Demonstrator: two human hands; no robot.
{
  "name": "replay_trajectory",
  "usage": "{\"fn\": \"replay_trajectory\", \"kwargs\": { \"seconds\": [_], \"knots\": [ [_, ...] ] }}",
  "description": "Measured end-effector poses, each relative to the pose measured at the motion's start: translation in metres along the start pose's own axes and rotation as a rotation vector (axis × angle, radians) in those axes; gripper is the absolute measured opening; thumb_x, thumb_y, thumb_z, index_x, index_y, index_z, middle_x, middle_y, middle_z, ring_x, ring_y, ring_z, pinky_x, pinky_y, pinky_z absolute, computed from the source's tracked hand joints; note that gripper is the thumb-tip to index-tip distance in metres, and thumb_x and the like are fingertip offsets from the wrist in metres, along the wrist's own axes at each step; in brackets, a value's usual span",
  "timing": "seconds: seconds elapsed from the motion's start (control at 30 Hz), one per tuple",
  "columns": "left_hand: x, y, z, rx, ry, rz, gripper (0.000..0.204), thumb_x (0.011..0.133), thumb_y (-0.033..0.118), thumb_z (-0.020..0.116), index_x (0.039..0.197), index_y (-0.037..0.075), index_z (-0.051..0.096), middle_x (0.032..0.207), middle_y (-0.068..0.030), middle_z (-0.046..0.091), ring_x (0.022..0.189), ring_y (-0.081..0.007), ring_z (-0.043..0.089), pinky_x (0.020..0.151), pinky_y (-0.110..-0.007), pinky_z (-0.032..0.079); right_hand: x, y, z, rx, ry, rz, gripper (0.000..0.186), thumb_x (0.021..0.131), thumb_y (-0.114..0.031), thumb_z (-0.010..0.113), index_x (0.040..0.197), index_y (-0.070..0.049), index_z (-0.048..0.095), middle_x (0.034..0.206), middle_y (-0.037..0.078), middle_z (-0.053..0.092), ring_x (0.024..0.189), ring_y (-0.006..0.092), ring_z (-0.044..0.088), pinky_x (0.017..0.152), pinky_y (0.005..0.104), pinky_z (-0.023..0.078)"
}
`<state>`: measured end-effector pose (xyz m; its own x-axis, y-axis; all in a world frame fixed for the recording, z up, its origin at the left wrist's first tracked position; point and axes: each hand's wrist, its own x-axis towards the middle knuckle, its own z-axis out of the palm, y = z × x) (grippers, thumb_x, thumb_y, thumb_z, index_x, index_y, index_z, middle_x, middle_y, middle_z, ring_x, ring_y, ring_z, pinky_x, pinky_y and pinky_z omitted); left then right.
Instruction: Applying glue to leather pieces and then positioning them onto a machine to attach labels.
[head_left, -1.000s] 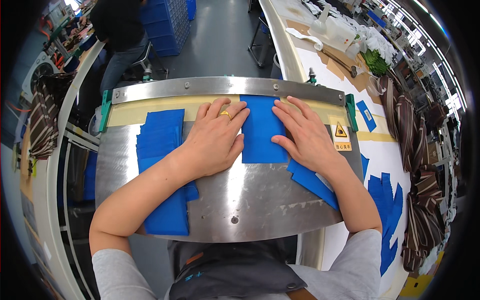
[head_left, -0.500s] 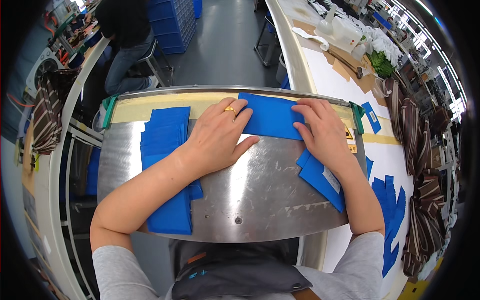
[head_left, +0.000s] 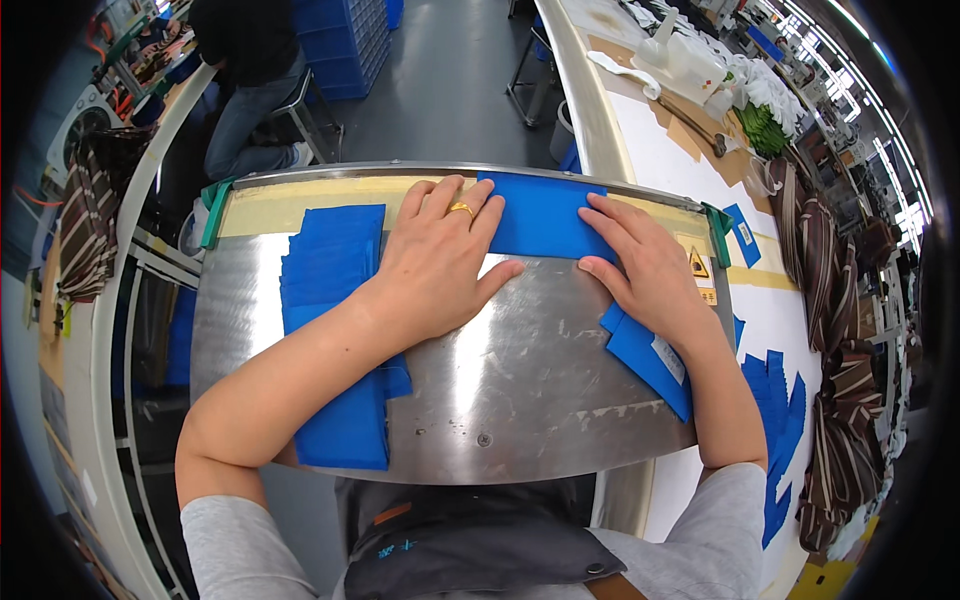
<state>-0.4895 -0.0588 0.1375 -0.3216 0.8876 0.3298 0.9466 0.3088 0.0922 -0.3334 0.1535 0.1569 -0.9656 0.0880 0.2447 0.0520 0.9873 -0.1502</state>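
Observation:
A flat rectangular piece of blue fabric (head_left: 548, 215) lies at the far edge of a metal plate, against the rail. My left hand (head_left: 435, 255), with a ring on one finger, rests flat, fingertips on the piece's left end and thumb stretched over bare metal. On its right end lie the outstretched fingers of my right hand (head_left: 650, 265), thumb at the near corner. Left of my left hand is a stack of blue fabric pieces (head_left: 338, 255), partly covered by my forearm. Another few blue pieces with a white label (head_left: 640, 355) lie beside my right forearm.
Green clamps (head_left: 215, 212) sit at both far corners of the metal plate (head_left: 500, 370). At right, a white table (head_left: 640, 130) holds blue strips (head_left: 775, 430), striped brown cloth (head_left: 835, 400) and a plastic bottle (head_left: 680, 70). A seated person (head_left: 250, 90) and blue crates (head_left: 340, 50) are beyond.
The blue piece has shifted slightly away from me, up against the far rail. My right fingers have moved from its far corner down onto its right end.

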Motion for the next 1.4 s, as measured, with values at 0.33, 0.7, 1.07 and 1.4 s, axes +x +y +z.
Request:
{"fn": "replay_trajectory", "kwargs": {
  "seconds": [0.33, 0.7, 1.07, 1.4],
  "knots": [
    [-0.001, -0.006, 0.006, -0.052, 0.036, 0.004, 0.065, 0.094, 0.043, 0.062, 0.135, -0.005, 0.053, 0.145, -0.0237, 0.049, 0.138, -0.0400, 0.040, 0.116, -0.050, 0.026, 0.002, -0.002, 0.007, -0.054, -0.003, -0.034, 0.055, 0.096, -0.037, 0.063, 0.138, -0.004, 0.054, 0.147, 0.017, 0.049, 0.135, 0.0334, 0.047, 0.114, 0.0432, 0.038],
    [0.001, -0.003, -0.005, -0.114, 0.029, 0.032, 0.063, 0.091, 0.041, 0.067, 0.128, -0.009, 0.057, 0.125, -0.0214, 0.051, 0.127, -0.0368, 0.042, 0.109, -0.049, 0.033, 0.004, -0.008, -0.001, 0.031, 0.009, -0.030, 0.050, 0.091, -0.030, 0.069, 0.132, -0.003, 0.058, 0.129, 0.016, 0.055, 0.122, 0.0341, 0.053, 0.108, 0.0432, 0.042],
    [-0.002, -0.025, -0.101, -0.310, 0.099, -0.070, 0.032, 0.089, 0.033, 0.072, 0.097, 0.002, 0.067, 0.090, -0.0156, 0.070, 0.082, -0.0330, 0.067, 0.072, -0.043, 0.051, 0.001, -0.013, -0.031, -0.107, 0.072, -0.115, 0.014, 0.084, -0.012, 0.070, 0.092, -0.006, 0.060, 0.097, 0.008, 0.063, 0.091, 0.0309, 0.062, 0.081, 0.0408, 0.049],
    [-0.107, 0.002, -0.095, -0.047, -0.282, -0.295, 0.036, 0.089, 0.035, 0.072, 0.074, 0.003, 0.063, 0.066, -0.0155, 0.065, 0.063, -0.0365, 0.065, 0.057, -0.045, 0.049, -0.059, -0.062, -0.083, 0.223, -0.180, -0.098, 0.030, 0.079, -0.015, 0.078, 0.105, -0.007, 0.066, 0.117, 0.013, 0.066, 0.112, 0.0344, 0.063, 0.093, 0.0416, 0.051]
  ]
}}
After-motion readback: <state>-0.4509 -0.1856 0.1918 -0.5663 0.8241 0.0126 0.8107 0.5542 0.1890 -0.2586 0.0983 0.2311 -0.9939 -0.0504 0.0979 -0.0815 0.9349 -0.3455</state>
